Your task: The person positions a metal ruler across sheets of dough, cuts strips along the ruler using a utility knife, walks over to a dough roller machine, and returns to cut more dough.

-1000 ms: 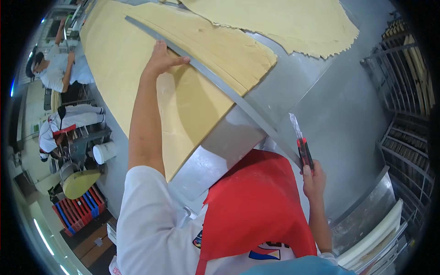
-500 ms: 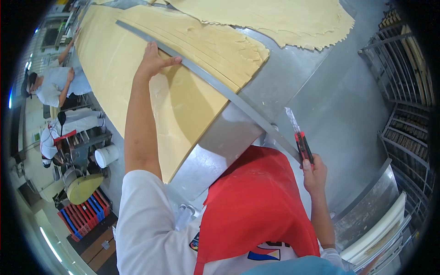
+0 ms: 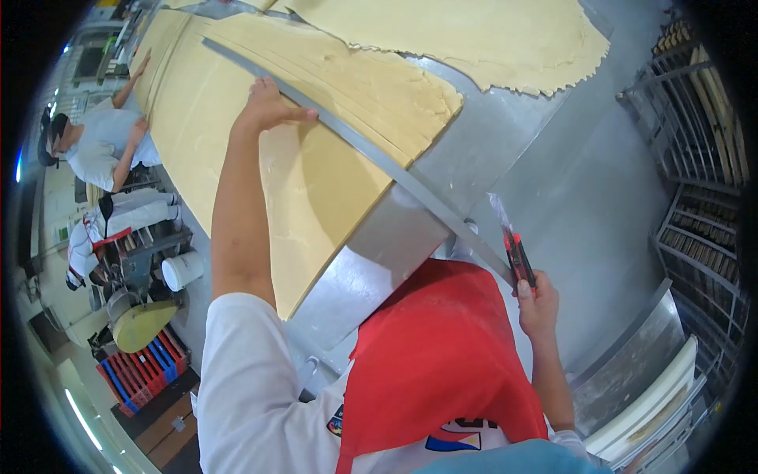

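A wide sheet of pale yellow dough [image 3: 213, 103] covers the table, with several straight cut lines in its far part. Across it lies a long metal straightedge [image 3: 359, 142], its near end projecting past the dough toward me. My left hand [image 3: 268, 109] rests at the straightedge's edge, fingers spread and thumb stretched along it. In my right hand [image 3: 538, 304] is a red and black utility knife [image 3: 517, 257], its blade extended and pointing up, away from the dough. The straightedge's near end reaches my right hand; whether those fingers touch it is hidden.
Another dough sheet [image 3: 474, 43] with a ragged edge lies at the far side of the metal table [image 3: 545, 166]. A co-worker [image 3: 106, 146] stands at the left by the dough. Wire racks [image 3: 699, 237] stand at right, a white bucket [image 3: 183, 270] at left.
The co-worker's raised hand has shifted right along the dough's far left edge, where a raised fold now shows. My hands, the straightedge and the knife have hardly moved.
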Motion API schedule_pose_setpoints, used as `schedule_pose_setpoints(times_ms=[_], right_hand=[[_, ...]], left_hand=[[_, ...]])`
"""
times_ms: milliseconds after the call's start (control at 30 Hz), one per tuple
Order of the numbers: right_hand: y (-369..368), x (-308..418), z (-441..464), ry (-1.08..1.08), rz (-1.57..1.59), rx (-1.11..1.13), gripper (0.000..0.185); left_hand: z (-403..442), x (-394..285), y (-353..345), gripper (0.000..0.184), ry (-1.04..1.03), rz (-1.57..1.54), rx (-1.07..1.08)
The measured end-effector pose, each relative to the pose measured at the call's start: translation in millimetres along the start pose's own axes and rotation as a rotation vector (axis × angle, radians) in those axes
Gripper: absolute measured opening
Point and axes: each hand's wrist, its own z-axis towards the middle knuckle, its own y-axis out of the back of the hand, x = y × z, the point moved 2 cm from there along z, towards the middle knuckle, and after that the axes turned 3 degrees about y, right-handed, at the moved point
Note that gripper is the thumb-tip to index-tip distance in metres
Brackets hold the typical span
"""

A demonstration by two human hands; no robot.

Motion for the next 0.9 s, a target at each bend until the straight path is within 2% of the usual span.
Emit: schedule_pose_setpoints(times_ms=[33,100,133,167,200,233,267,333,433,500,567,600,733,800,833,900], right_hand=[[-0.3,-1.2,-0.1,0.011,0.000,-0.004,0.032],[1.2,-3.5,4.1,0.040,-0.015,0.032,0.051],[1.5,-12.7,5.7,0.056,-0.026,0.043,0.053],[3.6,-3.1,7.0,0.010,0.006,0.061,0.053],[6.3,4.5,5.9,-0.059,0.060,0.074,0.044],[5.7,-2.4,5.0,-0.019,0.065,0.014,0.043],[11.1,1.1,5.0,0.055,-0.077,-0.061,0.039],[9.9,-2.2,14.6,0.179,0.115,-0.197,0.033],[14.0,39.4,42.8,0.270,0.159,-0.187,0.032],[1.2,79.3,72.2,0.213,0.111,-0.004,0.033],[-29.4,120.4,118.9,0.501,0.023,0.026,0.039],[-47.3,146.4,139.5,0.573,-0.007,0.045,0.042],[-143.4,245.4,222.3,0.788,-0.076,0.123,0.049],[-199.7,301.3,259.5,0.809,-0.117,0.213,0.047],[-229.9,326.2,278.0,0.963,-0.156,0.155,0.048],[-292.5,366.0,322.6,0.987,-0.231,0.164,0.048]], left_hand=[[0.8,-2.0,3.2,0.158,0.028,0.029,0.015],[4.1,-8.2,8.9,0.158,0.026,0.092,0.032],[4.7,-9.8,12.6,0.157,0.031,0.156,0.058],[3.8,-6.8,10.5,0.148,-0.050,0.098,-0.035],[6.5,-3.2,1.7,0.148,-0.018,0.116,-0.032],[6.7,-4.1,2.7,0.149,0.019,0.133,-0.031],[-4.6,-12.7,13.8,0.151,0.068,0.118,-0.006],[-14.1,-22.3,23.1,0.154,0.138,0.089,0.028],[-16.7,-23.3,21.2,0.157,0.174,0.035,0.017],[-25.8,-18.1,21.1,0.159,0.177,0.005,0.000],[-25.4,-20.8,24.4,0.161,0.142,-0.014,0.049],[-25.3,-24.1,30.2,0.161,0.122,-0.018,0.025],[-41.0,-15.9,37.0,0.155,0.111,-0.032,0.090],[-41.1,-10.7,32.6,0.150,0.092,-0.066,-0.023],[-42.1,-7.1,27.6,0.150,0.102,-0.075,0.001],[-41.1,-3.7,25.2,0.145,0.094,-0.086,-0.039]])
